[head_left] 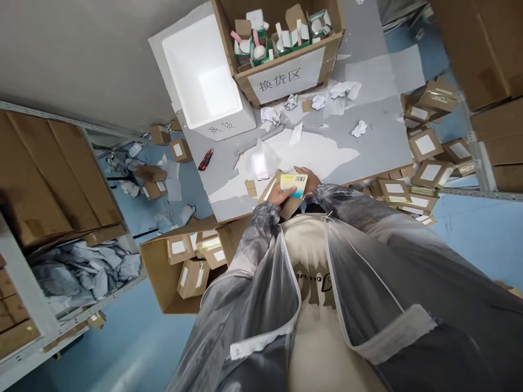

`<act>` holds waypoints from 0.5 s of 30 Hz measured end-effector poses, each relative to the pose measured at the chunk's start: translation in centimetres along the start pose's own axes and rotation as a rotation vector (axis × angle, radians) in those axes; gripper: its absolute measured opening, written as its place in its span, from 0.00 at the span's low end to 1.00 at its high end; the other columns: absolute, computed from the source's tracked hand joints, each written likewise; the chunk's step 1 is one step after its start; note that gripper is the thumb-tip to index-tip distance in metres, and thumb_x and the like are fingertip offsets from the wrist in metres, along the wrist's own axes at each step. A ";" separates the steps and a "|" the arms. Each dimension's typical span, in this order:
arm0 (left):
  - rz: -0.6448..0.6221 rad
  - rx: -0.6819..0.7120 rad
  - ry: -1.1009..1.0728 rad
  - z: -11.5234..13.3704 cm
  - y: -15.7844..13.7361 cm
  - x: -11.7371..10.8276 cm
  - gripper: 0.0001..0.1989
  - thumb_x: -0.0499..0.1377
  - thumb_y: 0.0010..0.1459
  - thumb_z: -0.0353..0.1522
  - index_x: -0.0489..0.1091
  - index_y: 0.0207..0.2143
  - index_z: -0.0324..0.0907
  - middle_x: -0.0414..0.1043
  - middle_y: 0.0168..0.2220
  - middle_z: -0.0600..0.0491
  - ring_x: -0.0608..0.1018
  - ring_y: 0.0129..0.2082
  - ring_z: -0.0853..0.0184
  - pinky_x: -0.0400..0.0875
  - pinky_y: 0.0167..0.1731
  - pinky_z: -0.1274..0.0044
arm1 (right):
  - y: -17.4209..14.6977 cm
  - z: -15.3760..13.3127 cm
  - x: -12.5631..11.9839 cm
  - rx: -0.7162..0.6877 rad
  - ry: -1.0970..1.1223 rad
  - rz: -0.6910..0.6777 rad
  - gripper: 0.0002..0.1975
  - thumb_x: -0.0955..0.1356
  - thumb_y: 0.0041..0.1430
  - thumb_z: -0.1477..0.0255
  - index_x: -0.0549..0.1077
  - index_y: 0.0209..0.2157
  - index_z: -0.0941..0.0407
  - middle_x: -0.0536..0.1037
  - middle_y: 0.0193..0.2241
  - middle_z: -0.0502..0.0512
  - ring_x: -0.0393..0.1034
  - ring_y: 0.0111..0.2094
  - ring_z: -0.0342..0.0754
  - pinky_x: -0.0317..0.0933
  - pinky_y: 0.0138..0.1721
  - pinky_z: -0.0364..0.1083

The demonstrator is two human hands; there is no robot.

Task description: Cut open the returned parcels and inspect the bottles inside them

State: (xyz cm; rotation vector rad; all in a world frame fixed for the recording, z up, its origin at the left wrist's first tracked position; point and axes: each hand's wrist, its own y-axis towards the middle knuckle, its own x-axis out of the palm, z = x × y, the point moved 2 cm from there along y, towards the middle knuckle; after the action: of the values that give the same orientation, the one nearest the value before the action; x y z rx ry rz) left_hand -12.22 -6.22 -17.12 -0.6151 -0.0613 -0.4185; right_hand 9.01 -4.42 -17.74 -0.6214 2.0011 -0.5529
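Note:
Close to my body, at the table's near edge, I hold a small yellow, white and blue box [300, 190] with a barcode on it. My left hand [279, 194] is closed on its left side, the thumb lying across the front. Curled around the upper right edge is my right hand [309, 178], its fingers partly hidden behind the box. An opened brown cardboard carton [291, 208] is right beneath the box and against my left hand. Just beyond my hands, a sheet with a bright, blurred patch [260, 163] lies near a small brown cardboard piece [250, 188].
A white foam box [245, 117] and a labelled carton [241, 81] of small boxes stand at the back. Crumpled paper [359, 128] and a red-black utility knife [205, 159] lie on the grey table [376, 147]. An open carton [153, 272] of parcels stands at lower left.

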 end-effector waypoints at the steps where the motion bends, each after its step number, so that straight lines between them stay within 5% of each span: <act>1: 0.037 0.010 0.015 -0.1 -1.6 -0.7 0.41 0.87 0.53 0.63 0.91 0.51 0.40 0.95 0.53 0.34 0.91 0.68 0.31 0.86 0.75 0.47 | 0.1 -0.2 0.5 -0.002 -0.025 -0.039 0.44 0.80 0.81 0.68 0.67 0.88 0.70 0.79 0.78 0.78 0.75 0.72 0.60 0.65 0.75 0.47; 4: 0.297 0.006 -0.020 -0.7 -6.2 -2.8 0.36 0.87 0.52 0.62 0.89 0.43 0.42 0.95 0.48 0.36 0.94 0.63 0.35 0.91 0.69 0.51 | 0.1 -0.7 1.8 0.001 -0.097 -0.114 0.38 0.79 0.81 0.64 0.75 0.84 0.62 0.83 0.74 0.72 0.77 0.69 0.61 0.69 0.70 0.48; 6: 0.505 -0.055 -0.098 -1.3 -8.6 -3.8 0.36 0.86 0.51 0.64 0.86 0.39 0.42 0.92 0.40 0.39 0.96 0.53 0.40 0.96 0.58 0.55 | -0.1 -0.7 2.0 0.049 -0.110 -0.072 0.23 0.72 0.86 0.67 0.85 0.73 0.59 0.88 0.64 0.67 0.80 0.62 0.60 0.72 0.63 0.49; 8: 0.646 -0.115 -0.169 -1.7 -10.2 -4.5 0.37 0.85 0.51 0.65 0.84 0.39 0.42 0.89 0.35 0.42 0.95 0.46 0.44 0.96 0.47 0.59 | -0.4 -0.4 1.3 0.145 -0.105 0.034 0.20 0.67 0.87 0.70 0.90 0.64 0.58 0.89 0.57 0.65 0.80 0.56 0.59 0.72 0.58 0.49; 12: 0.758 -0.064 -0.269 -1.2 -11.2 -5.4 0.35 0.85 0.55 0.59 0.87 0.47 0.41 0.94 0.50 0.39 0.94 0.61 0.44 0.95 0.60 0.61 | -1.9 2.0 -3.3 0.356 -0.102 0.230 0.19 0.68 0.88 0.69 0.92 0.60 0.61 0.88 0.56 0.67 0.80 0.56 0.58 0.69 0.54 0.48; 15: 0.679 0.007 -0.229 -0.4 -10.3 -5.4 0.32 0.83 0.58 0.56 0.87 0.50 0.41 0.95 0.55 0.39 0.92 0.66 0.41 0.93 0.66 0.58 | -3.0 5.1 -7.8 0.471 -0.161 0.302 0.22 0.66 0.88 0.70 0.91 0.57 0.66 0.88 0.58 0.75 0.80 0.60 0.62 0.69 0.56 0.51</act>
State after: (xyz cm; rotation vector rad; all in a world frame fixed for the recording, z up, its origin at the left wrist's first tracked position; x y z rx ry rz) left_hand -21.30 -12.05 -12.78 -0.6351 -0.0685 0.3098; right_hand 17.50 -2.54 -13.19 -0.0700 1.6881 -0.7305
